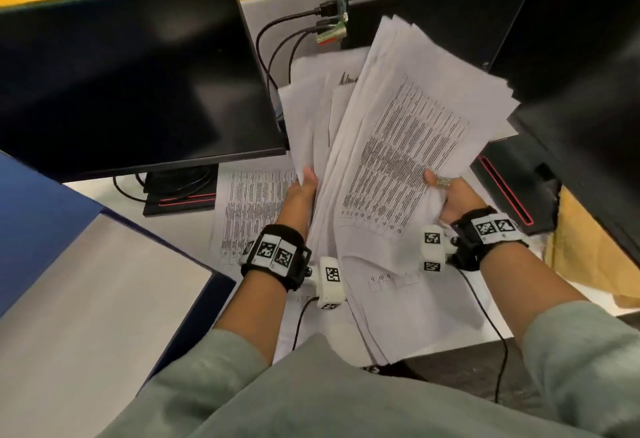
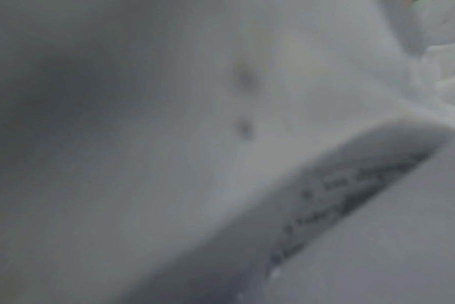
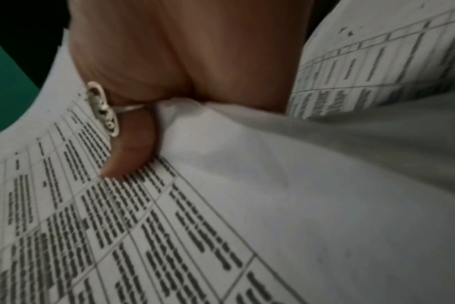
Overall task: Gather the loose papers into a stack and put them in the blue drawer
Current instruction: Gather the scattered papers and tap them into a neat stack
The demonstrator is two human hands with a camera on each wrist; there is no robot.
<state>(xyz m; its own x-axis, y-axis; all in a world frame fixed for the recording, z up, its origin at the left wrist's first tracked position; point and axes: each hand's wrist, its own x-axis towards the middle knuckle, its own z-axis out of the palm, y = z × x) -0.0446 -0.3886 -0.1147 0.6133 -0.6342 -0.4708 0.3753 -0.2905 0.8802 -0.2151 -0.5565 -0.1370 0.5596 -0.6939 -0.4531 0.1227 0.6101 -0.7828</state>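
A thick, fanned bundle of printed papers (image 1: 408, 132) is lifted off the desk, tilted up and away from me. My right hand (image 1: 450, 191) grips its right edge, thumb on top of the printed sheet (image 3: 169, 226); the ringed thumb shows in the right wrist view. My left hand (image 1: 304, 184) holds the bundle's left edge, its fingers hidden behind the sheets. More loose sheets (image 1: 249, 209) lie flat on the desk beneath. The blue drawer (image 1: 52, 216) stands open at lower left. The left wrist view shows only blurred paper (image 2: 221, 144).
A dark monitor (image 1: 131, 74) stands at the left, its base (image 1: 180, 195) beside the flat sheets. A black computer case (image 1: 433, 1) with plugged cables sits behind the papers. A second monitor (image 1: 588, 132) and brown paper (image 1: 588, 257) are at the right.
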